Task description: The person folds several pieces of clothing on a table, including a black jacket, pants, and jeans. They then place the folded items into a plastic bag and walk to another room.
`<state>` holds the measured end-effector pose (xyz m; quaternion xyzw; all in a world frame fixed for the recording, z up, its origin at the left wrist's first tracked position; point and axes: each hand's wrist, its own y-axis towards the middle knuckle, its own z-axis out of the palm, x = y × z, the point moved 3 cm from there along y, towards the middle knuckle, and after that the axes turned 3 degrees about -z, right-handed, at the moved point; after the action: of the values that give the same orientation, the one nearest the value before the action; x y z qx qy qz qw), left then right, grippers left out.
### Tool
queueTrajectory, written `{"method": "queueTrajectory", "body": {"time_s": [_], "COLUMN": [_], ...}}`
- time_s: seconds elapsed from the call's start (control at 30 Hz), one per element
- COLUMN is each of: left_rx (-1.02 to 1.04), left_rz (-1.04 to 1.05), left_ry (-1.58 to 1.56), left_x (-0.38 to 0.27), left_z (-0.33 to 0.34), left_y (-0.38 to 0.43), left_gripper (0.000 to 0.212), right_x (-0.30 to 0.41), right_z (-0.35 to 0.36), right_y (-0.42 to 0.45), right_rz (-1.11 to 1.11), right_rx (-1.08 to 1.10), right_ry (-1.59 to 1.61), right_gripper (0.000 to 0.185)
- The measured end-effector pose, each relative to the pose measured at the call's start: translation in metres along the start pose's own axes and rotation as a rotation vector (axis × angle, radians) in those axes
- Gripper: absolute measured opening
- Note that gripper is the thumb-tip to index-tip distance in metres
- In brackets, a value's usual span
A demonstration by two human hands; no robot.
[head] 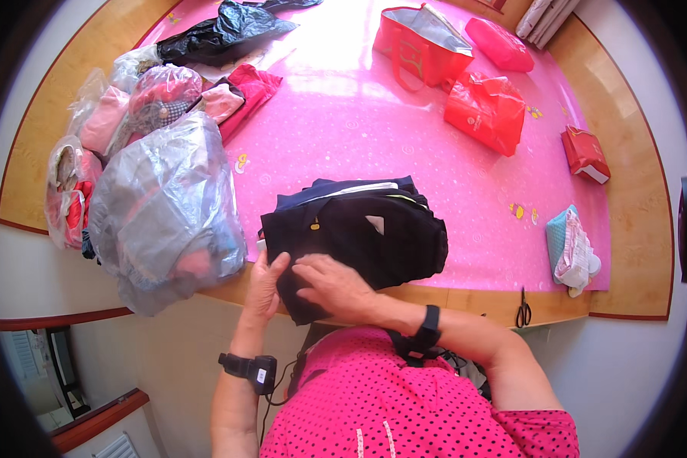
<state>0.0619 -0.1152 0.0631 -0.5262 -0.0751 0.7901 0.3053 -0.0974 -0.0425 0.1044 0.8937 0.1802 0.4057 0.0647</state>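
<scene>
Black folded garments (343, 246) lie stacked in front of me, with dark blue cloth (297, 197) showing at the far edge of the pile. At the pile's near left corner, my left hand (266, 286) touches the black cloth, thumb raised; whether it grips the cloth is hard to tell. My right hand (335, 286) rests over the near part of the black cloth, fingers spread and slightly blurred, pointing left. A small yellow tag (315, 225) and a light triangular patch (375, 224) show on the top garment.
A large clear plastic bag of clothes (166, 212) stands left, beside more bagged clothes (106, 117). Black plastic (223, 34) lies at the back left. Red bags (423, 54) are at the back right. Scissors (523, 312) lie at the near edge, left of folded cloths (572, 252).
</scene>
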Motion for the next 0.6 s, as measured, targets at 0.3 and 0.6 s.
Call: {"method": "queueTrajectory", "body": {"time_s": [0.3,0.6], "left_rx": [-0.138,-0.382], "left_rz": [0.361,0.708], "left_ry": [0.156,1.184], "left_x": [-0.010,-0.031], "left_z": [-0.006,0.034], "left_y": [0.054,0.035], "left_gripper": [0.025,0.046], "right_x": [-0.069,-0.109], "right_z": [-0.087,-0.089], "right_y": [-0.028,-0.016], "right_rz": [0.017,0.191], "right_rx": [-0.010,0.143], "right_ry": [-0.706,-0.656], "right_gripper": [0.063,0.073]}}
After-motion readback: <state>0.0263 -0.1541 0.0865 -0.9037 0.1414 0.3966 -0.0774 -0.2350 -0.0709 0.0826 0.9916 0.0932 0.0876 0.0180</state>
